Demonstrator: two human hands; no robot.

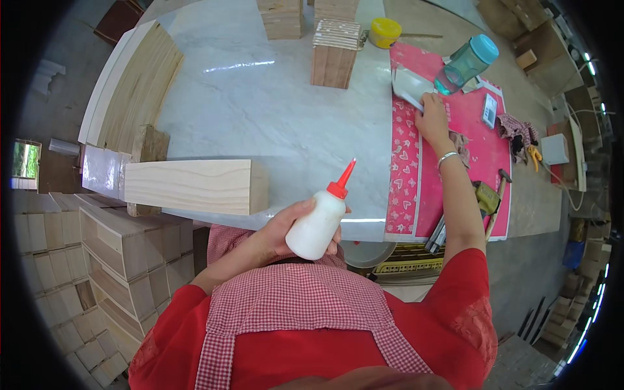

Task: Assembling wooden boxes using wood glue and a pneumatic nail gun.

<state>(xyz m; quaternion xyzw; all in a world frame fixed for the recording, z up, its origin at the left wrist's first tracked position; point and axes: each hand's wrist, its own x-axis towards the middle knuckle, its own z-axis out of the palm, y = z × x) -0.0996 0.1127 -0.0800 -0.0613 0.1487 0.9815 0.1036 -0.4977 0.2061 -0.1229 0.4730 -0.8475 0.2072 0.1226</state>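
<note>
My left hand [292, 227] is wrapped round a white squeeze glue bottle [316, 226] with a red pointed nozzle, its tip tilted up and to the right. My right arm stretches far out over the pink mat [458, 162]. At the end of it my right hand [433, 120] is closed at the near edge of a pale, whitish plastic-looking piece [412, 84], whose exact kind I cannot make out. A teal water bottle [467, 64] is just beyond that hand. In front of my left hand a long, pale wooden block [195, 186] rests along the table's near edge.
Stacked curved boards [133, 84] stand at the table's left. A block with white-streaked top layers [335, 55] and a yellow tub [385, 32] are at the back. A hammer [499, 201], a power tool [485, 197] and a cloth [517, 130] lie right. Wooden boxes [123, 247] are stacked lower left.
</note>
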